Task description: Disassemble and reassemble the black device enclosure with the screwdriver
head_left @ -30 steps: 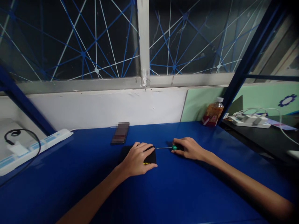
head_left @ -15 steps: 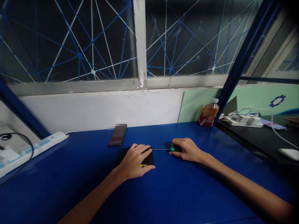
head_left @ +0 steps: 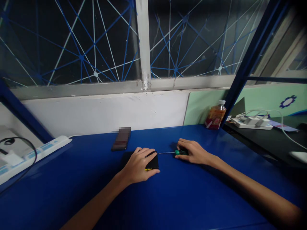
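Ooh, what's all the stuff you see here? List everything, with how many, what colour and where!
box: 1, black with yellow marks, under the left hand
screwdriver: 1, green-and-black handle, in the right hand
phone-like slab: 1, dark, behind the box
blue table: 1, blue, in front
bottle: 1, orange-red, white cap, table's back right
power strips: 2, white, left and far right
black cord: 1, black, left
black table: 1, black, right
posts: 2, blue, left and right
green board: pieces uncounted, green, right
wall: 1, white, behind
windows: several panes, dark with blue-white lines, above
left hand: 1, bare, over the box
right hand: 1, bare, around the handle
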`<act>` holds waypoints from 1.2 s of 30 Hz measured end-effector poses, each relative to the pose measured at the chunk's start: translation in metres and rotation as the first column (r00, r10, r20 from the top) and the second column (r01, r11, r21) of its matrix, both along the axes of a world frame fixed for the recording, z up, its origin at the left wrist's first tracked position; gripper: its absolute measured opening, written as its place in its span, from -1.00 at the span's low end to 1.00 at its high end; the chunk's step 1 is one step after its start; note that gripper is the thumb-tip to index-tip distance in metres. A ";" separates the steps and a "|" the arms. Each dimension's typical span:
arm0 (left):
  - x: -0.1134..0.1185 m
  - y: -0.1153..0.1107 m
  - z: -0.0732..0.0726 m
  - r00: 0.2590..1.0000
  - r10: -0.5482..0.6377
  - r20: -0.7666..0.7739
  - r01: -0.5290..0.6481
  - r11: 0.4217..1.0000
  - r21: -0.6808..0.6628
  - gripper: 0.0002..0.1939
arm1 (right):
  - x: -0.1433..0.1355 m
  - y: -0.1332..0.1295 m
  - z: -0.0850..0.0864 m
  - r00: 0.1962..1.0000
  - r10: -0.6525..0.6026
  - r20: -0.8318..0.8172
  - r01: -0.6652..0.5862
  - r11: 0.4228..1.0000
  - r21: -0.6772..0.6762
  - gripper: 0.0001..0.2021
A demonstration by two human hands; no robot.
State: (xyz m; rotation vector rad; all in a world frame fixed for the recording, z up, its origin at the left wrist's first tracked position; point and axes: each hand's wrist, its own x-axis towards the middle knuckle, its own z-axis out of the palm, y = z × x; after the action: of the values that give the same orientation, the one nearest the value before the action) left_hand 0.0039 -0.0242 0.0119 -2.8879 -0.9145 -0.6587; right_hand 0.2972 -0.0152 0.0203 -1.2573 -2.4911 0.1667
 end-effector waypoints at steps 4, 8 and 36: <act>0.000 -0.001 0.002 1.000 0.007 -0.017 -0.007 1.000 0.000 -0.43 | -0.003 -0.002 -0.002 1.000 0.015 -0.025 -0.016 0.998 -0.066 -0.75; 0.000 -0.001 0.002 1.000 0.006 -0.016 -0.006 1.000 0.007 -0.44 | -0.005 -0.003 -0.001 1.000 0.023 -0.008 -0.023 0.999 -0.037 -0.69; 0.010 -0.011 0.003 0.994 -0.055 -0.091 0.055 0.998 -0.002 -0.45 | -0.003 -0.005 0.006 0.999 0.028 0.033 -0.027 0.999 -0.025 -0.75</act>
State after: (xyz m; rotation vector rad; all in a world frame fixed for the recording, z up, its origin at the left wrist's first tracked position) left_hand 0.0134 -0.0353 0.0145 -2.9244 -0.8264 -0.5261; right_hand 0.2947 -0.0204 0.0268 -1.2461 -2.5429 0.1854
